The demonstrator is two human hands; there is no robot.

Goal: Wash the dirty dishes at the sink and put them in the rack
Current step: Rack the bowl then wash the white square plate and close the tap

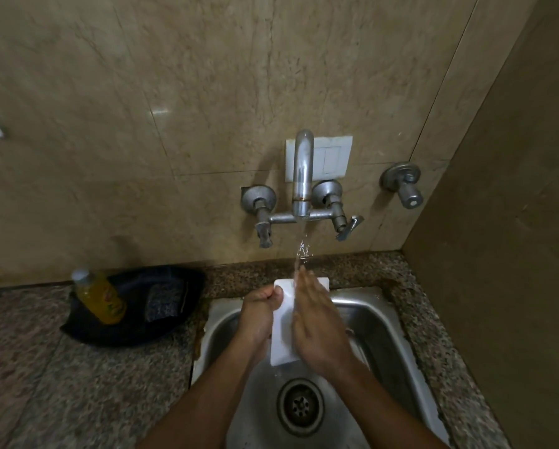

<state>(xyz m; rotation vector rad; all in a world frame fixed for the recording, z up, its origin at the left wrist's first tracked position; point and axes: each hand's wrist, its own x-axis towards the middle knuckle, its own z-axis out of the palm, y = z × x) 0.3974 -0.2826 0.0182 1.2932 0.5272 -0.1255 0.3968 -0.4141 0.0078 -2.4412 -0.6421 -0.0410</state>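
Centrally, a white rectangular dish [283,322] with rounded corners and a smooth, plain surface is held over the steel sink [381,322], beneath water running from the wall tap [302,176]. Left hand [258,315]: fingers curled around the dish's left edge. Right hand [320,322]: fingers straight, laid flat on the dish. A yellow bottle [101,298] stands on the bench [77,384].

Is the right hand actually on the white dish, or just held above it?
Touching. The head view shows the right hand lying flat across the white dish under the running water, with no gap, while the left hand grips its edge.
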